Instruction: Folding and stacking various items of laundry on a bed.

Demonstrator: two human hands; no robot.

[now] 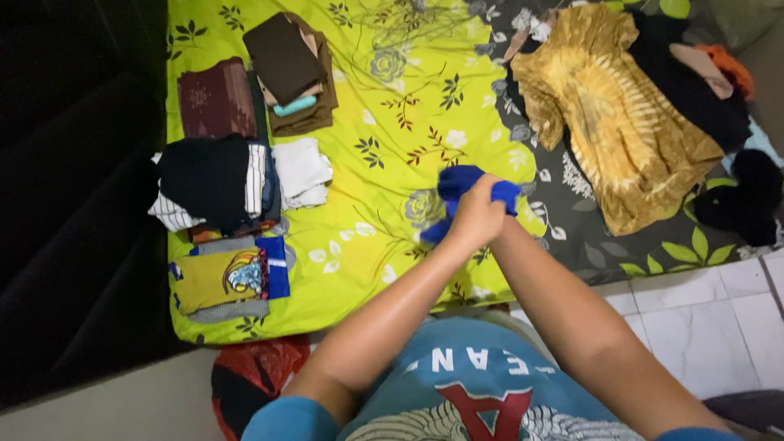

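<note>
From the head view, much of the folding looks done: left of the fingers, folded stacks sit on the yellow sheet (392,106) — a brown pile (290,69), a maroon piece (216,100), a black-and-striped stack (214,181), a white fold (300,171) and a yellow-and-blue pile (230,279). Right of the fingers, a tie-dye shirt (616,114) lies spread flat and dark clothes (702,90) sit heaped beyond it, so I judge these are left.

The left hand (476,219) is curled tight on the blue cloth (461,186), bunched just above the fingers. The right hand sits behind the left; its forearm (572,318) leads there, but I cannot tell how its fingers stand.
</note>
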